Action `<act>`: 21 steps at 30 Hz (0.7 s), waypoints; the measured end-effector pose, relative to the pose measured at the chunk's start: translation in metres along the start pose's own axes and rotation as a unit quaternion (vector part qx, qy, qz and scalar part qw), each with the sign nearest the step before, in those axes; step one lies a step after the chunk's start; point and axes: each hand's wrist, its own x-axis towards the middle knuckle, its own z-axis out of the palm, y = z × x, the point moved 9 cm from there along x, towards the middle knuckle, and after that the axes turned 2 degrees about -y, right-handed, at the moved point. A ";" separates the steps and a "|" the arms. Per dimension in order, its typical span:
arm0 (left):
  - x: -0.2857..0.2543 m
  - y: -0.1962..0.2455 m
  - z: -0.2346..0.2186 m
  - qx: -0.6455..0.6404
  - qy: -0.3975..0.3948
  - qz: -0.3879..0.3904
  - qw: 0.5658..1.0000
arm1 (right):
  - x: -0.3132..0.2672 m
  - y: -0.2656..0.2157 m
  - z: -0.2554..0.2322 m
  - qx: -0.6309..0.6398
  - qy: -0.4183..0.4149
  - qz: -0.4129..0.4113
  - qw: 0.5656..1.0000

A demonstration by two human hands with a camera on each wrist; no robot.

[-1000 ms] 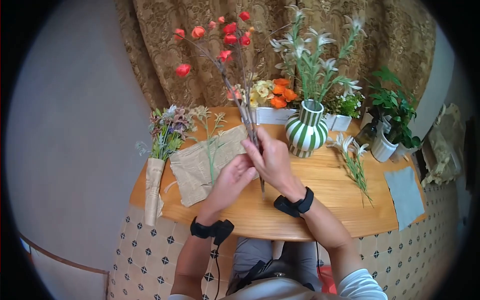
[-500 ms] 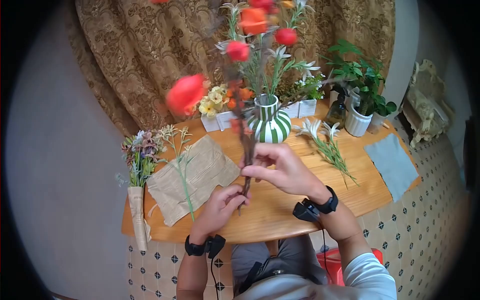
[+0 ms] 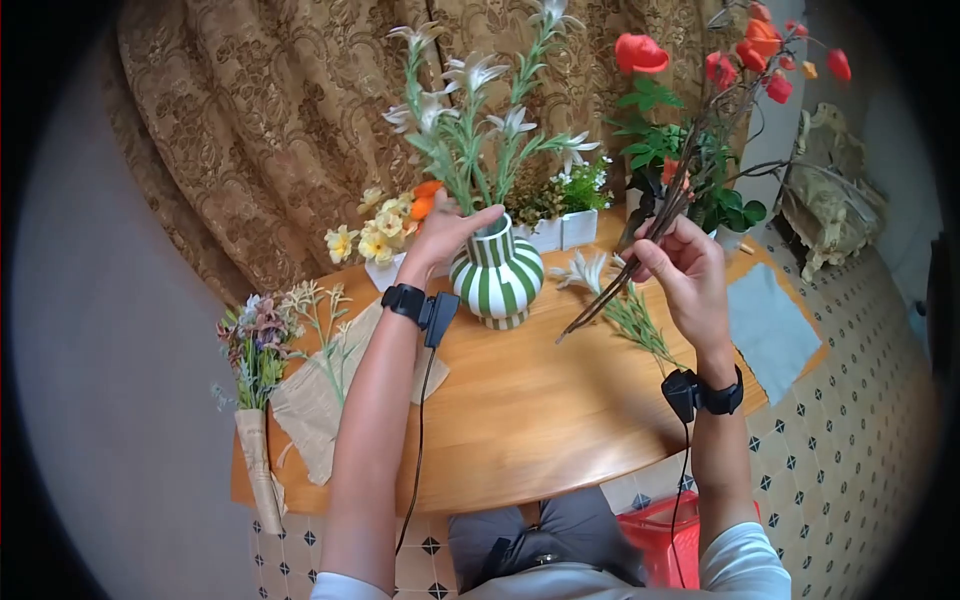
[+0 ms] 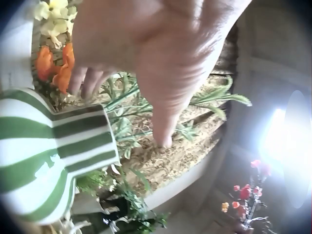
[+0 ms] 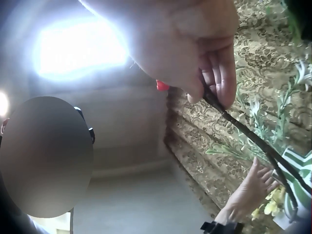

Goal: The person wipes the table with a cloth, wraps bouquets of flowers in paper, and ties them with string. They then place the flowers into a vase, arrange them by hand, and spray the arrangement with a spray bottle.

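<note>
My right hand pinches the dark brown stems of several branches with red and orange flowers. The branches lean up to the right, their cut ends pointing down over the table. At the neck of the green-and-white striped vase is my left hand. Its thumb stretches across in front of the stems just above the rim, and its other fingers spread behind, as the left wrist view shows. White lily-like flowers on green stems stand upright in the vase.
White flower sprigs lie on the table by a blue-grey cloth. At left are a paper-wrapped bouquet and brown paper with a green sprig on it. Yellow flowers stand behind; potted plants stand at right.
Both hands were on the flower branches. My left hand has let go and reached forward to the vase neck, while my right hand has carried the branches off to the right.
</note>
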 end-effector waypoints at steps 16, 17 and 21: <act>0.048 -0.044 0.027 -0.340 -0.096 -0.022 0.935 | 0.108 -0.027 0.028 -0.028 0.017 -0.146 0.989; 0.046 -0.044 0.027 -0.340 -0.095 -0.022 0.935 | 0.120 -0.023 0.036 -0.027 0.015 -0.146 0.989; 0.044 -0.046 0.024 -0.373 -0.064 -0.024 0.925 | 0.156 0.006 0.072 -0.088 0.023 -0.163 0.982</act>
